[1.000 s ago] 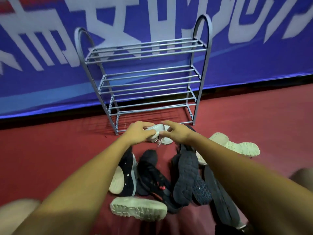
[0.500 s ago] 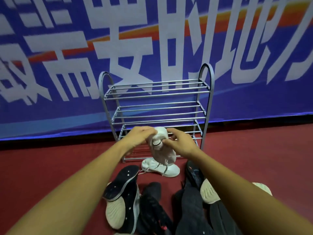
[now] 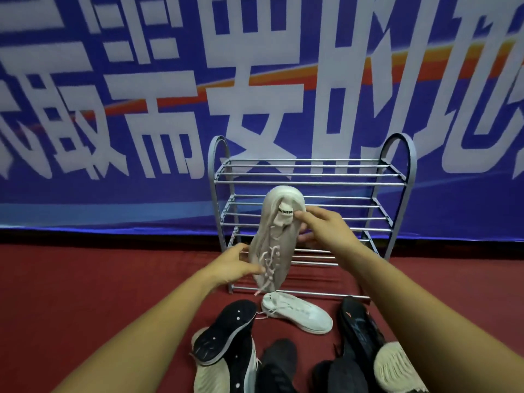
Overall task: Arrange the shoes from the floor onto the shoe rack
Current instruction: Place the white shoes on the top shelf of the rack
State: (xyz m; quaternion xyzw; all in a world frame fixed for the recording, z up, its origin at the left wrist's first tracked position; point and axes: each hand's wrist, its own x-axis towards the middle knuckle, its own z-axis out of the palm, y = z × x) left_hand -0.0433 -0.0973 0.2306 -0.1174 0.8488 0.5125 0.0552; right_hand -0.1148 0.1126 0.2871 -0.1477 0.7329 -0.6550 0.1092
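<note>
Front pile: a black sole-up shoe (image 3: 224, 330) lies at the left. A dark grey shoe (image 3: 279, 361) is in the middle, and a black shoe with orange marks (image 3: 360, 324) is on the right. A cream ribbed sole (image 3: 394, 367) shows beside the right forearm.
Floor: the red floor (image 3: 85, 293) carries all the loose shoes.
White shoe (image 3: 300, 313): it sits on its sole just in front of the rack's lowest bars, with loose laces trailing to the left.
Left hand (image 3: 241, 268): it grips the lower, toe end of the lifted sneaker. The thumb lies across the laces and the fingers wrap behind.
Beige sneaker (image 3: 272, 245): it is held in the air, heel up and toe down, with the laces facing the camera. It hangs above the white shoe, in front of the rack's middle and lower tiers, and is on no shelf yet.
Right hand (image 3: 326, 228): it pinches the collar at the heel end, with the thumb near the pull tab and the fingers curled under.
Shoe rack (image 3: 312, 182): this grey metal frame has arched sides and tiers of bars. It stands on the floor close to the wall.
Banner (image 3: 170, 80): it is blue with large white characters and an orange stripe, and it hangs behind the rack.
</note>
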